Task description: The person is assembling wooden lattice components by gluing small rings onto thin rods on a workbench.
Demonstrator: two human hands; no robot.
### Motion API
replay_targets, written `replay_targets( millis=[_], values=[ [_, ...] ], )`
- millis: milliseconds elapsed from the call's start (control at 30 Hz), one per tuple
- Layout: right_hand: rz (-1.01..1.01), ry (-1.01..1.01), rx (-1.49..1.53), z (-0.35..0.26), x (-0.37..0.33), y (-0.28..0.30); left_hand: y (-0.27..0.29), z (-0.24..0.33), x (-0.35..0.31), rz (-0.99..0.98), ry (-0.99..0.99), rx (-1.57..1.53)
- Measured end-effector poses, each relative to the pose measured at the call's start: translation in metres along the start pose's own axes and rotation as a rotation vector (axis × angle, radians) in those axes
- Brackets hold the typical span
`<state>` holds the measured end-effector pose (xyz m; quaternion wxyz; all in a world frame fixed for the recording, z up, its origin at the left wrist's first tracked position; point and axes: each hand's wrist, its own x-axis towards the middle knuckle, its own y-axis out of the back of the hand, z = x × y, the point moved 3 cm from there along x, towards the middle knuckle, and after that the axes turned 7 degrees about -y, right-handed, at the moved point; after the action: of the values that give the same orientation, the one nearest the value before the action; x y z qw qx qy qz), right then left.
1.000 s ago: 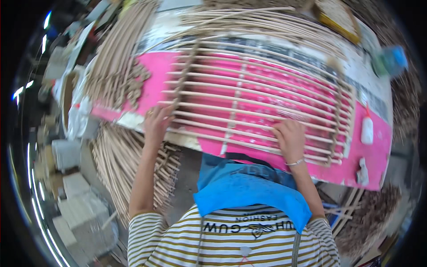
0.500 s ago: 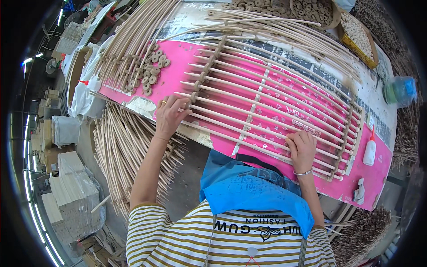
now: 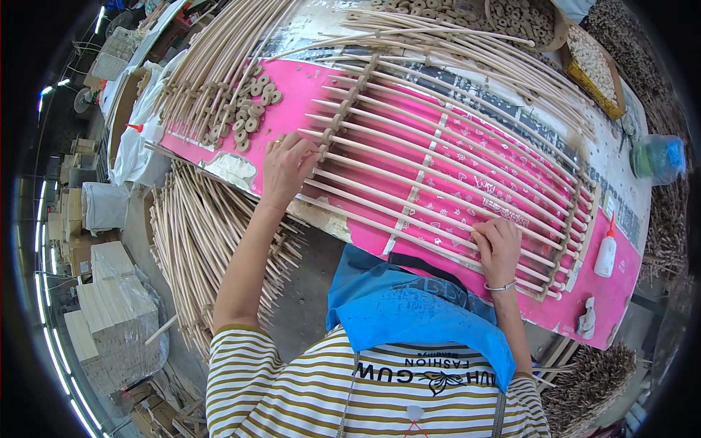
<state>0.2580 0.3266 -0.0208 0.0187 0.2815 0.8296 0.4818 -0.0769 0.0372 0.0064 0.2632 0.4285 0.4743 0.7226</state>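
Pale wooden rods [image 3: 438, 188] with tapered left ends lie side by side, threaded through a row of brown rings [image 3: 340, 117] on the left and another row of rings [image 3: 568, 219] on the right. At the near end of the left row, my left hand [image 3: 288, 169] has its fingers pinched by a rod's end; they hide what is between them. My right hand [image 3: 498, 252] is closed with thumb and fingertips on one of the nearer wooden rods, left of the right-hand row.
Loose brown rings [image 3: 248, 117] and bundled rods [image 3: 219, 66] lie at the far left of the pink tabletop [image 3: 350, 232]. Glue bottles [image 3: 605, 252] stand at both sides. More rods [image 3: 212, 248] stack below the left edge. A yellow box [image 3: 593, 69] sits far right.
My left hand has moved slightly up and right along the left row of rings. My right hand stays on its rod almost unmoved.
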Motion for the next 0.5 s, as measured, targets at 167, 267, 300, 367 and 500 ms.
replay_targets(
  millis=[167,267,300,367,500],
  values=[
    [-0.010,-0.007,-0.004,0.000,0.001,0.000,0.003,-0.006,-0.009,0.014,0.152,-0.068],
    [-0.012,-0.004,-0.009,-0.001,0.001,0.001,0.014,-0.006,-0.015,-0.030,0.128,-0.231],
    [-0.013,-0.001,-0.009,-0.001,0.001,0.001,0.017,-0.006,-0.017,-0.031,0.129,-0.230],
    [-0.005,0.010,0.003,-0.001,0.002,0.001,0.020,-0.003,-0.020,-0.059,0.039,-0.168],
    [0.001,0.026,0.015,-0.003,0.002,0.002,0.019,-0.004,-0.022,-0.064,0.041,-0.131]
  ],
)
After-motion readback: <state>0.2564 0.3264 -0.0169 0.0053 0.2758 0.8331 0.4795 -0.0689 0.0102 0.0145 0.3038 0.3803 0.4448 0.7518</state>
